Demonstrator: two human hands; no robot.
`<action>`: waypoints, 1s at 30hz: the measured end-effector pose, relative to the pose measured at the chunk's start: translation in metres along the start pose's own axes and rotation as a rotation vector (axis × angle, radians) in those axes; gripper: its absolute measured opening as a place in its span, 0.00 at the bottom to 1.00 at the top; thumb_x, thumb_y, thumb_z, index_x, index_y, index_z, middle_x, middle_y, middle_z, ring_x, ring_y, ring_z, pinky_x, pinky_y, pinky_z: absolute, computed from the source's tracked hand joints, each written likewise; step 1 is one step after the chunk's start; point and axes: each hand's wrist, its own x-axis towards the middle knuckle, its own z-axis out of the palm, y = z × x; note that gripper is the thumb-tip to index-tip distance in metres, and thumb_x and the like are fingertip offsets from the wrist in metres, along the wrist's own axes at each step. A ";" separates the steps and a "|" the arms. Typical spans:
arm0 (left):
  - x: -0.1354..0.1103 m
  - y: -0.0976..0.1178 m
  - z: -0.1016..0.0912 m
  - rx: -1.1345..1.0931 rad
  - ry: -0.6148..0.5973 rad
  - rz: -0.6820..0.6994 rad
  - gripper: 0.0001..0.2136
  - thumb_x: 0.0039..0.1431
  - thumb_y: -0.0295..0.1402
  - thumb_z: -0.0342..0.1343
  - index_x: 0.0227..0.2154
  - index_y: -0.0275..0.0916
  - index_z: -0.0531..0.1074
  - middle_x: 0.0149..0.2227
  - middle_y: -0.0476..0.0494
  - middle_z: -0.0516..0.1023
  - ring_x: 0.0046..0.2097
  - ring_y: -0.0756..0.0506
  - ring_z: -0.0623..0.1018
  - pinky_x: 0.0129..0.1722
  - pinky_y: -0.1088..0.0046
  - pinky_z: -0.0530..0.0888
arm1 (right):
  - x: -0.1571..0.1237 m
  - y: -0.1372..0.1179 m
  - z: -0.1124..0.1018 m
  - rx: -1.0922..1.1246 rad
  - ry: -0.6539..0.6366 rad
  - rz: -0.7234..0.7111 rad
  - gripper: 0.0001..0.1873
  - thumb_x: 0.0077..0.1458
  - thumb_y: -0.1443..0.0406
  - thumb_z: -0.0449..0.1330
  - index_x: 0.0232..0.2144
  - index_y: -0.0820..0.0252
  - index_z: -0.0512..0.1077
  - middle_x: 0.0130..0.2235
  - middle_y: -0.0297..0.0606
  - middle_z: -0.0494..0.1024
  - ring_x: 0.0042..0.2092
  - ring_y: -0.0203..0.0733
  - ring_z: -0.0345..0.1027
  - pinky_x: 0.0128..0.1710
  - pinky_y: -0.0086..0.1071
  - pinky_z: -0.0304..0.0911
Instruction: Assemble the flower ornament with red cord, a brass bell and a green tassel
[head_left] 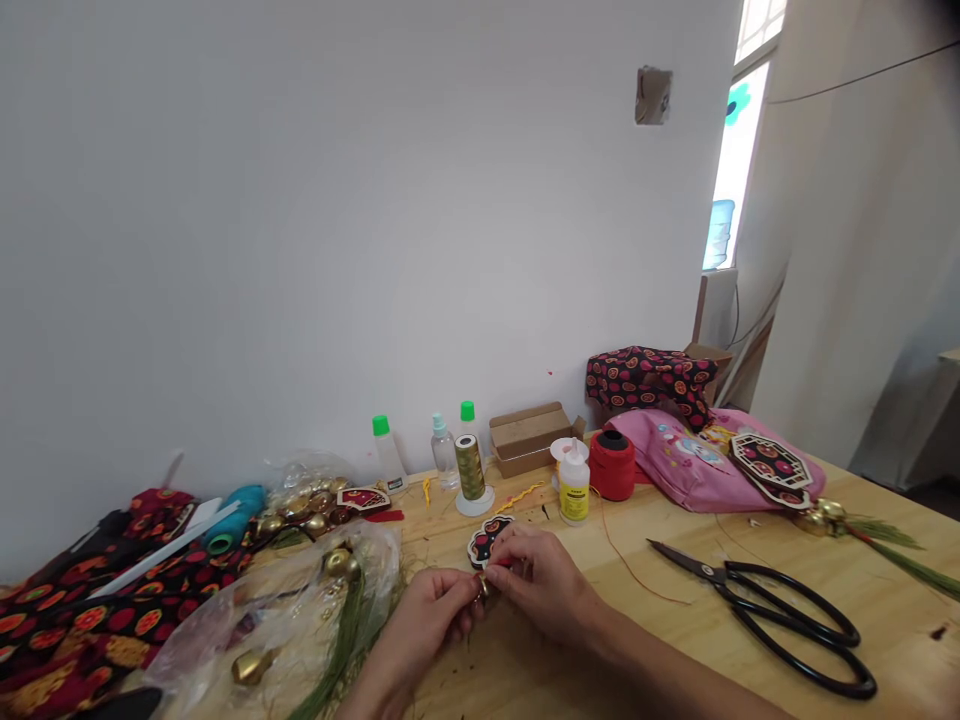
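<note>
My left hand [439, 607] and my right hand [540, 580] meet over the front middle of the wooden table. Pinched in the left fingers is a small gold bell [484, 587], partly covered by the fingertips. The right thumb and forefinger close on something at the bell's top, too small and hidden to make out. Just beyond the hands lies a dark flower-shaped ornament [486, 540] with a pale scalloped edge, its near side covered by the right hand.
Black-handled scissors [787, 610] lie at right, near a pink bag [690, 465] with a tasselled ornament [772, 465]. A glue bottle [574, 490], red thread spool [613, 470], olive spool [471, 470] and cardboard box [531, 440] stand behind. Left are plastic bags [292, 610] and patterned fabric [45, 640].
</note>
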 end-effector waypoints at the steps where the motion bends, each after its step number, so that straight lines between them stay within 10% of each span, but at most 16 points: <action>1: 0.000 0.000 0.000 -0.001 -0.003 0.002 0.21 0.37 0.52 0.51 0.13 0.35 0.65 0.13 0.53 0.62 0.17 0.54 0.58 0.19 0.77 0.53 | 0.000 0.000 0.000 -0.004 -0.003 0.001 0.07 0.45 0.72 0.56 0.22 0.62 0.73 0.26 0.35 0.71 0.30 0.35 0.61 0.28 0.25 0.55; 14: -0.001 0.001 0.000 0.037 -0.069 0.036 0.18 0.39 0.47 0.53 0.13 0.35 0.66 0.14 0.54 0.61 0.18 0.55 0.56 0.19 0.77 0.50 | 0.003 0.004 0.004 0.465 -0.019 0.338 0.09 0.43 0.63 0.56 0.17 0.64 0.65 0.18 0.28 0.63 0.21 0.29 0.54 0.22 0.24 0.50; 30: -0.003 0.003 0.001 -0.184 -0.028 -0.123 0.20 0.35 0.50 0.57 0.16 0.34 0.66 0.17 0.51 0.69 0.17 0.56 0.62 0.15 0.81 0.52 | 0.001 0.003 -0.004 0.540 -0.128 0.289 0.14 0.39 0.58 0.62 0.19 0.65 0.71 0.17 0.27 0.63 0.20 0.28 0.53 0.20 0.23 0.49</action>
